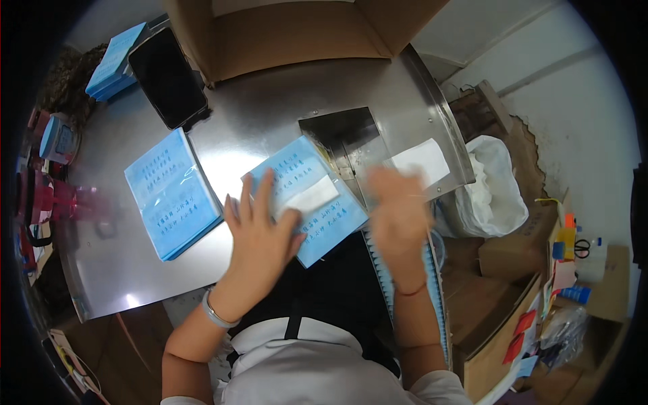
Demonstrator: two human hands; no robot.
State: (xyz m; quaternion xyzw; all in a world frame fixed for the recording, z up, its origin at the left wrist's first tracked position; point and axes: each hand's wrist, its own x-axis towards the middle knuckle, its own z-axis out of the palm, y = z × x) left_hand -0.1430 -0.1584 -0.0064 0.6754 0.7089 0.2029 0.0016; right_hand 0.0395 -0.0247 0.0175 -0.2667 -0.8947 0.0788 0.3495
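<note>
My left hand lies over a light blue printed packet, its fingers spread apart. On that packet rests a white folded strip, and my left thumb touches its near end. To the right my right hand is smeared by motion, so its fingers cannot be made out. It is between the packet and a white sheet of paper at the table's right edge. A stack of similar blue packets in clear wrapping sits left of my left hand.
A phone leans on a stand at the back left, beside more blue packets. An open cardboard box stands at the far side of the metal table. Pink transparent containers are at the left; a white-lined bin is right.
</note>
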